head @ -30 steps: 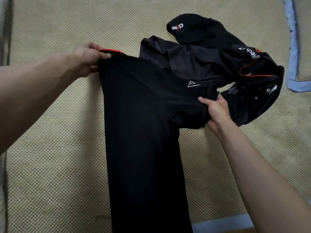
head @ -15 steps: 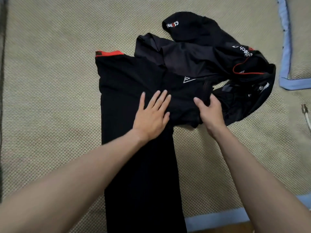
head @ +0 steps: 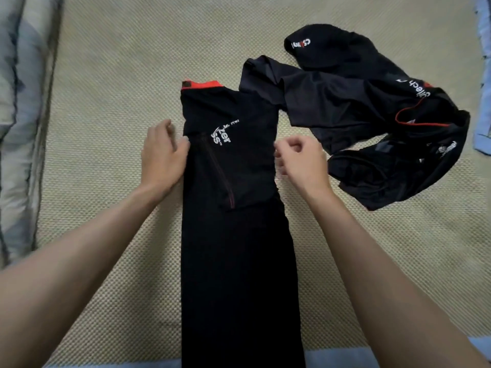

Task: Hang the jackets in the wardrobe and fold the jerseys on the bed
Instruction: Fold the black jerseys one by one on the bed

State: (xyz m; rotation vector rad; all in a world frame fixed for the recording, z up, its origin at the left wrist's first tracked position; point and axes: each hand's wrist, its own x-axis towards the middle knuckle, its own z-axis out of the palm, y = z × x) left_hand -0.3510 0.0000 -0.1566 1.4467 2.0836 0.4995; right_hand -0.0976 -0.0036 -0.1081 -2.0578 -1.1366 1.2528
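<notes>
Fingers [head: 180, 144] of the left hand [head: 162, 155] lie loosely extended, their tips touching the left edge of a long black jersey with an orange-red collar band and white lettering [head: 233, 235]; they hold nothing. Across the garment, the right hand [head: 300, 160] sits at the jersey's right edge with its fingers curled inward; motion blur keeps me from telling whether they pinch the fabric or hold nothing. That black jersey lies flat on the bed with a tan woven mat cover [head: 119, 75], folded into a narrow lengthwise strip that runs from the orange-red band at its far end down to the near edge of the view. One sleeve is folded over its upper part, showing a thin reddish seam beside the white lettering. Just beside the strip, up and to the right, a crumpled pile of black garments with white logos and red piping [head: 372, 115] rests on the same mat, touching the jersey near its collar. Grey-blue bedding [head: 18, 102] runs along the left border.
</notes>
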